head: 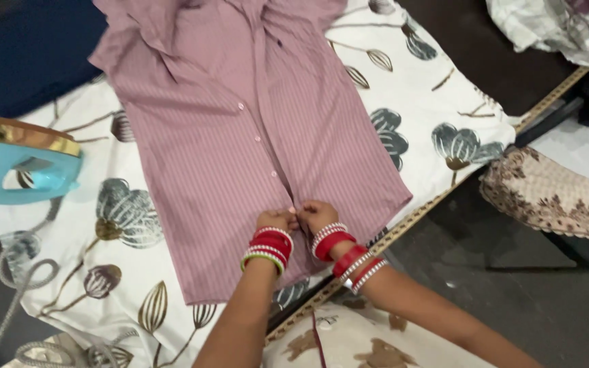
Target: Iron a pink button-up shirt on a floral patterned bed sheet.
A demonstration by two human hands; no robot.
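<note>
Both hands, the left hand (275,219) and right hand (316,214), pinch the striped pink shirt (240,136) placket near its hem; a hard tug could wrinkle it or drag it toward the blue iron (18,163) far to the left.

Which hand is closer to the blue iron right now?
The left. The left hand pinches the striped shirt at its button placket, on the side toward the blue iron. The right hand sits just beyond it, farther from the iron. Neither touches the iron.

Mauve pin-striped button-front shirt (240,129), laid flat and face up on a floral sheet, collar away from the wearer, placket partly buttoned, lower placket pinched between both hands.
</note>
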